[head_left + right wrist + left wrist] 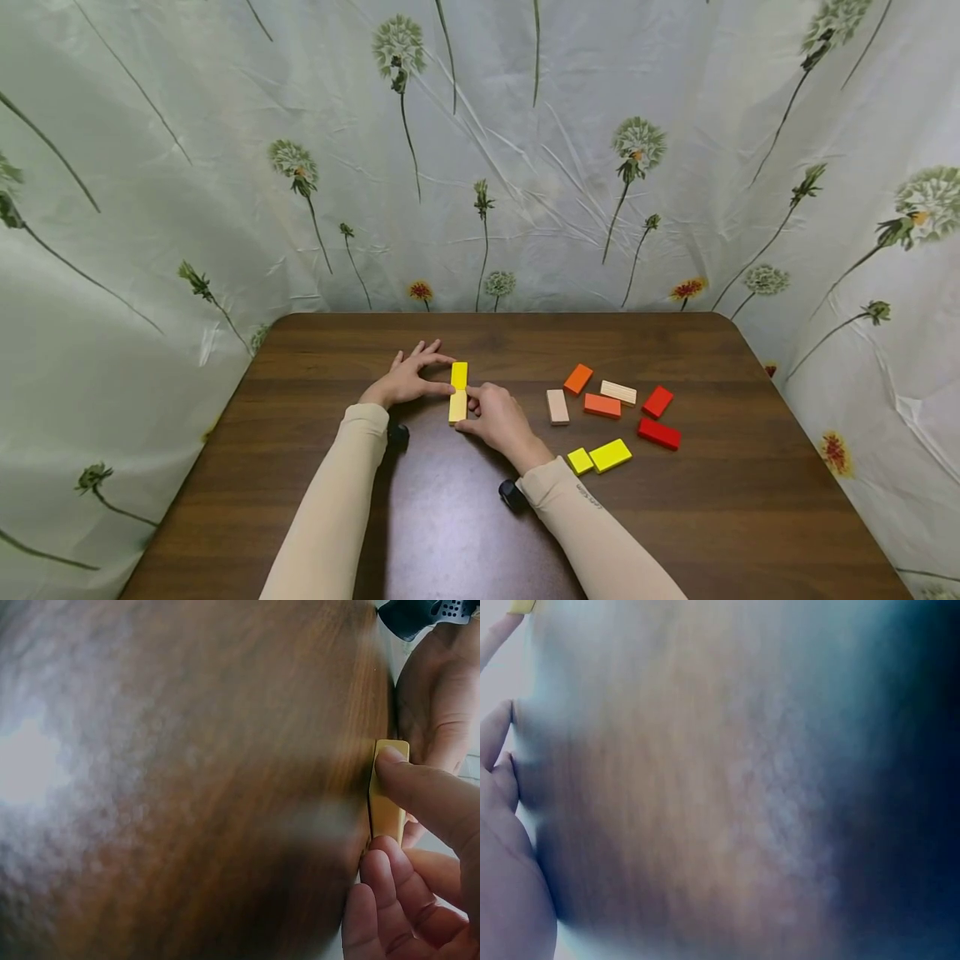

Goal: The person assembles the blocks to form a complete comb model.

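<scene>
Yellow is colouring both held blocks: a brighter far block [460, 373] and a paler near block [457, 408] are lying end to end on the brown wood-grain table [750, 500], between the person's hands. The left hand [407, 382] is holding the far block lengthwise, thumb and index finger bracketing its ends in a narrow span, while the other fingers are spreading away. How firmly it is pressing, I cannot tell; its wrist view is mostly showing blurred tabletop. The right hand [501, 419] is pinching the near block between thumb and index finger, its remaining fingers curling below the palm.

Off to the right, two orange blocks [602, 406], two pale wooden blocks [557, 407] and two red blocks [659, 434] are lying scattered. Nearer the right sleeve [592, 525], a short yellow block [580, 461] is touching or almost touching a longer yellow block [611, 455]. Behind the table, a dandelion-print curtain [525, 167] is hanging.
</scene>
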A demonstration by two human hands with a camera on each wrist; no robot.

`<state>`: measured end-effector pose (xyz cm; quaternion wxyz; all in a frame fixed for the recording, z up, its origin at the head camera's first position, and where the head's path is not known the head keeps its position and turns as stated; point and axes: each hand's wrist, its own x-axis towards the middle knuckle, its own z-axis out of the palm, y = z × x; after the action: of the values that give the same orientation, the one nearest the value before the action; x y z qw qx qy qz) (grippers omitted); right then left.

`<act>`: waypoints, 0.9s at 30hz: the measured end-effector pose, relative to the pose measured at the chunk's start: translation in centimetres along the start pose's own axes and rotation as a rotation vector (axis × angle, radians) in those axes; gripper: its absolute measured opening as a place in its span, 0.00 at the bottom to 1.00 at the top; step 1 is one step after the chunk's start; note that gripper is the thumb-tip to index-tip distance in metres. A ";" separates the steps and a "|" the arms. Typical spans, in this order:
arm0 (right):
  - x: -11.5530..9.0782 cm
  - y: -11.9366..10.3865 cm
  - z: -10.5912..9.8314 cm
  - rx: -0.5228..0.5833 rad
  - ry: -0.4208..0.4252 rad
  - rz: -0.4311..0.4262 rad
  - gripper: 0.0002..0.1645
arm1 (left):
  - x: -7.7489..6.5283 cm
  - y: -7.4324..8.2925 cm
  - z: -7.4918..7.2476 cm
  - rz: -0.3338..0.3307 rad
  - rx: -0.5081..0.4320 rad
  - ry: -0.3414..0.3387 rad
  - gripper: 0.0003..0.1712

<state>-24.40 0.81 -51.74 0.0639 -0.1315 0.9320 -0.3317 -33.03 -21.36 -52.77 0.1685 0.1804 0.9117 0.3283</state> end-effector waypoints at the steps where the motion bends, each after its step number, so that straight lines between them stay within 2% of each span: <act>1: 0.0 0.0 0.0 0.002 0.000 0.002 0.37 | 0.0 0.0 0.0 0.000 0.001 0.001 0.38; 17: 0.1 0.3 -0.3 0.031 -0.009 -0.005 0.40 | -0.1 0.0 0.0 0.012 0.007 0.016 0.38; 27: -0.1 0.8 -0.8 0.021 -0.024 -0.046 0.40 | -0.4 -0.1 0.1 0.031 -0.011 0.016 0.47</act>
<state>-24.64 1.97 -51.61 0.0687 -0.1564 0.9243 -0.3413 -32.67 -21.52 -52.85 0.1571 0.1910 0.9083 0.3374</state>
